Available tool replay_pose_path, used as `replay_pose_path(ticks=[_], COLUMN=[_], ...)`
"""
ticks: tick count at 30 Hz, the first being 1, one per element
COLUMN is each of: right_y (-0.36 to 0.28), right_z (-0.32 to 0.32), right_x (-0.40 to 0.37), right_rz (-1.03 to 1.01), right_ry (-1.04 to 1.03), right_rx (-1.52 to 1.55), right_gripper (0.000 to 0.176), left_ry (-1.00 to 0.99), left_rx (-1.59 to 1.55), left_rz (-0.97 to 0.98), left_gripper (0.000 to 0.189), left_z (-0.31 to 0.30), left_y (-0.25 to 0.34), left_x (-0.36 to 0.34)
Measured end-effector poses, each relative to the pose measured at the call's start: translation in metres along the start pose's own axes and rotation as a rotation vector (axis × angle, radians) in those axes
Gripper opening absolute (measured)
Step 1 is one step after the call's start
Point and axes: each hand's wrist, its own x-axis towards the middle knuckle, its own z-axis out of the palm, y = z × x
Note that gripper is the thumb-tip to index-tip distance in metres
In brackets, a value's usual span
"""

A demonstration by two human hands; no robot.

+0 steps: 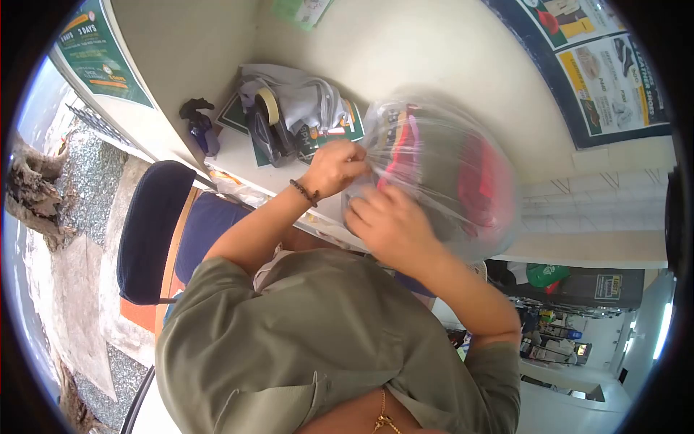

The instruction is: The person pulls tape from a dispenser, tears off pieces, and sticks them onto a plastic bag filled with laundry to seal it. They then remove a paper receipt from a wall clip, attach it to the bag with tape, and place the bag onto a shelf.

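Observation:
A clear plastic bag (441, 166) stuffed with folded clothes in red, pink, dark and other colours stands on the white counter. At its gathered side, my left hand (336, 168), with a beaded bracelet on the wrist, is closed on the stretched plastic. Just below it, my right hand (390, 223) is slightly blurred, its fingers curled on the same bag. Creases in the plastic run from my fingers across the bundle. Exactly how the plastic lies between the fingers is partly hidden.
Left of the bag are a black tape dispenser (271, 126), grey-white cloth (307, 94) and green printed sheets (354, 119). A dark spray bottle (201, 129) stands by the side wall. A navy chair (153, 231) is at the left; a poster board (603, 72) hangs at upper right.

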Motion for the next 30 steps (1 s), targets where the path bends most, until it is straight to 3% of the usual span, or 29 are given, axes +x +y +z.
replay_pose_path(ticks=[3, 8, 10, 13, 16, 19, 22, 25, 26, 29, 30], right_y=[-0.013, -0.003, -0.011, -0.024, -0.037, -0.034, -0.035, -0.038, -0.039, -0.045, -0.047], right_z=[0.019, 0.050, 0.038, 0.033, 0.005, -0.010, -0.017, -0.012, -0.007, 0.003, 0.010], right_x=[0.030, 0.065, 0.062, 0.042, 0.002, -0.031, -0.051, -0.061, -0.063, -0.061, -0.061], right_rz=[-0.052, 0.021, 0.035, 0.126, 0.210, 0.223, 0.319, 0.348, 0.352, 0.325, 0.300], right_ry=[-0.783, -0.872, -0.842, -0.689, -0.037, 0.126, 0.181, 0.297, 0.331, 0.423, 0.439], right_rx=[-0.556, -0.643, -0.598, -0.531, -0.287, 0.016, -0.040, -0.161, -0.170, -0.139, -0.110], right_gripper=[0.031, 0.041, 0.038, 0.033, 0.029, 0.035, 0.031, 0.026, 0.026, 0.018, 0.017], left_ry=[-0.039, -0.044, -0.065, -0.042, -0.041, -0.001, 0.126, 0.067, 0.057, 0.010, 0.043], left_rx=[0.065, -0.015, -0.078, -0.015, -0.113, -0.240, -0.238, -0.416, -0.395, -0.306, -0.296], left_rz=[0.084, -0.095, -0.183, -0.124, -0.178, -0.179, -0.169, -0.389, -0.471, -0.586, -0.533], left_gripper=[0.026, 0.027, 0.030, 0.031, 0.038, 0.048, 0.055, 0.054, 0.041, 0.027, 0.018], left_z=[-0.003, -0.012, -0.010, -0.005, -0.008, -0.005, 0.011, 0.022, 0.024, 0.023, 0.022], left_y=[-0.004, 0.009, 0.010, 0.016, 0.026, 0.041, 0.042, 0.050, 0.055, 0.053, 0.056], left_x=[-0.004, -0.013, -0.021, -0.027, -0.031, -0.036, -0.039, -0.035, -0.033, -0.022, -0.020])
